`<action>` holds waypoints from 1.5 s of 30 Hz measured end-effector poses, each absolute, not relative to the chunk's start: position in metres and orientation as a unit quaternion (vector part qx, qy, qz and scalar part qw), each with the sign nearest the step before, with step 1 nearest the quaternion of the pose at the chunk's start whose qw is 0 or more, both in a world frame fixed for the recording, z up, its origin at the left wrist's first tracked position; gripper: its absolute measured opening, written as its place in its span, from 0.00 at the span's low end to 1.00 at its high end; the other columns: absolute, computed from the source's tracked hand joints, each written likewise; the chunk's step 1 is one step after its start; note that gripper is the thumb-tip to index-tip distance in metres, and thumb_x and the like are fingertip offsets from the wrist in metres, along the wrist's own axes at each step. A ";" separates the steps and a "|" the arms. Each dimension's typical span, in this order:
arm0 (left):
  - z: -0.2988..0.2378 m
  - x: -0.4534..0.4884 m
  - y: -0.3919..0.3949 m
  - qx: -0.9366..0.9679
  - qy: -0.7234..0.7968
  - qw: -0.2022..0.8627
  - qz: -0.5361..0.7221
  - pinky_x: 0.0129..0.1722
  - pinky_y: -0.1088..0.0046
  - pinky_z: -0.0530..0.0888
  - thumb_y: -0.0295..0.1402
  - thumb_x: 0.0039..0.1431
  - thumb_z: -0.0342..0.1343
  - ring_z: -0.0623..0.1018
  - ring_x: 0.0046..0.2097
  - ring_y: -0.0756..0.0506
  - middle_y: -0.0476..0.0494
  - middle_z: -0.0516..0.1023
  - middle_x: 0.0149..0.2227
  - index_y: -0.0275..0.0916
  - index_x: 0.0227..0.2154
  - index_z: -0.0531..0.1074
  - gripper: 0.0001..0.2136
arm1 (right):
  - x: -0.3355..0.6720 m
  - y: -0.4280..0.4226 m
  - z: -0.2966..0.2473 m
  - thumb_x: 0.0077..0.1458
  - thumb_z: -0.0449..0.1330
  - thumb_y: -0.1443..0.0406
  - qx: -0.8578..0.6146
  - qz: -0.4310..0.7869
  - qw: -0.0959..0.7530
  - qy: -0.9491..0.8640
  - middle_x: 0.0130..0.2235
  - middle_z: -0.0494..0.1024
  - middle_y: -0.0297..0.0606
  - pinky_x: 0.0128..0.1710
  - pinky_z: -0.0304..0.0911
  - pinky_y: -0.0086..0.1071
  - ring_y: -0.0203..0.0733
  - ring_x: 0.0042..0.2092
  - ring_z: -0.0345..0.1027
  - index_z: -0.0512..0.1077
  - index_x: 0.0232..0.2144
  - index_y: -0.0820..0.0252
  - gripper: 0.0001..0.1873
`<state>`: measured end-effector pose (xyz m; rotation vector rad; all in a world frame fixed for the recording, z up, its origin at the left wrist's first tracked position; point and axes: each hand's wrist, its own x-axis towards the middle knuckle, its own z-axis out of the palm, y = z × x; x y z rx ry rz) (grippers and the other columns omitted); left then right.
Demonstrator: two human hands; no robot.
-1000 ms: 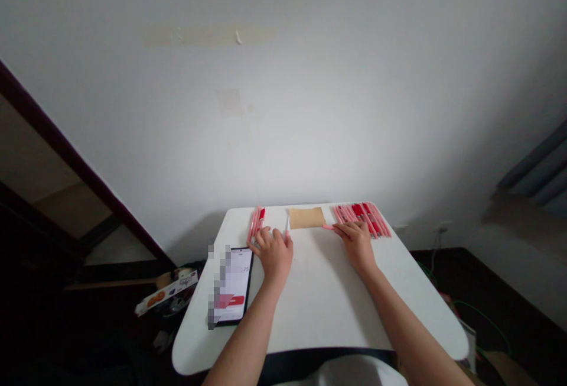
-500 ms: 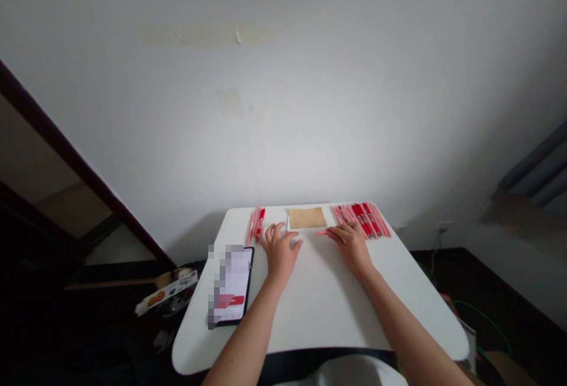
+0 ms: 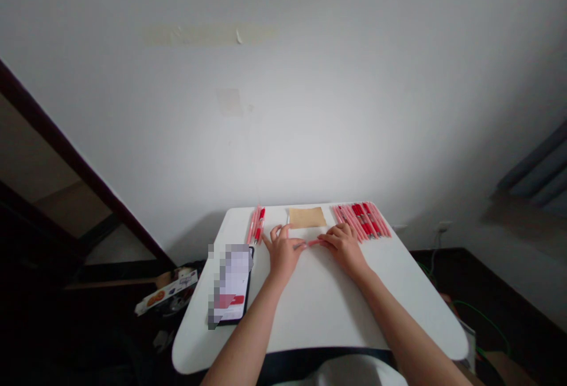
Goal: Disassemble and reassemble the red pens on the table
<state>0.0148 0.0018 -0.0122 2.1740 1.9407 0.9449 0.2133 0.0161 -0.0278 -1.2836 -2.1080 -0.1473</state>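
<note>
Pen (image 3: 315,242) between left hand (image 3: 282,252) and right hand (image 3: 346,246) looks plasticky smooth; brown paper (image 3: 306,217) past them's matt, tabletop (image 3: 325,309) underneath pretty smooth.

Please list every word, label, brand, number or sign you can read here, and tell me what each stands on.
No text can be read with certainty.
Phone: screen partly pixelated; remaining print too small.
White box at the lower left: printed marks, too small and blurred.
Held pink pen: no legible lettering.
Row of pens at the right: any markings too small.
Brown sheet: no legible writing.
</note>
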 end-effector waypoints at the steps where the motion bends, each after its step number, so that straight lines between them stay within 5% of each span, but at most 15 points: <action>1: -0.012 0.015 0.002 0.710 0.633 0.041 0.306 0.61 0.39 0.46 0.37 0.49 0.64 0.61 0.59 0.36 0.49 0.71 0.55 0.52 0.31 0.80 0.05 | 0.213 0.016 -0.028 0.58 0.59 0.59 -0.491 -0.056 0.328 -0.805 0.37 0.78 0.38 0.47 0.54 0.43 0.48 0.47 0.61 0.77 0.42 0.42 0.11; 21: -0.011 0.016 0.001 0.700 0.636 0.023 0.323 0.59 0.42 0.51 0.37 0.51 0.62 0.63 0.57 0.37 0.49 0.73 0.53 0.51 0.29 0.80 0.03 | 0.211 0.015 -0.029 0.59 0.56 0.57 -0.511 -0.051 0.361 -0.778 0.43 0.74 0.40 0.47 0.57 0.44 0.49 0.47 0.60 0.78 0.41 0.44 0.11; 35: -0.010 0.012 0.002 0.675 0.642 -0.019 0.363 0.58 0.52 0.56 0.35 0.52 0.61 0.66 0.54 0.40 0.48 0.74 0.50 0.49 0.29 0.79 0.03 | 0.216 0.021 -0.036 0.61 0.52 0.53 -0.527 -0.041 0.397 -0.750 0.38 0.71 0.42 0.43 0.58 0.40 0.47 0.44 0.59 0.79 0.39 0.48 0.17; 45: -0.011 0.014 0.005 0.647 0.671 -0.038 0.361 0.58 0.49 0.55 0.35 0.52 0.60 0.65 0.54 0.38 0.44 0.73 0.49 0.43 0.26 0.77 0.04 | 0.217 0.024 -0.038 0.61 0.53 0.53 -0.537 -0.041 0.406 -0.738 0.37 0.72 0.42 0.42 0.57 0.38 0.46 0.42 0.60 0.79 0.38 0.50 0.17</action>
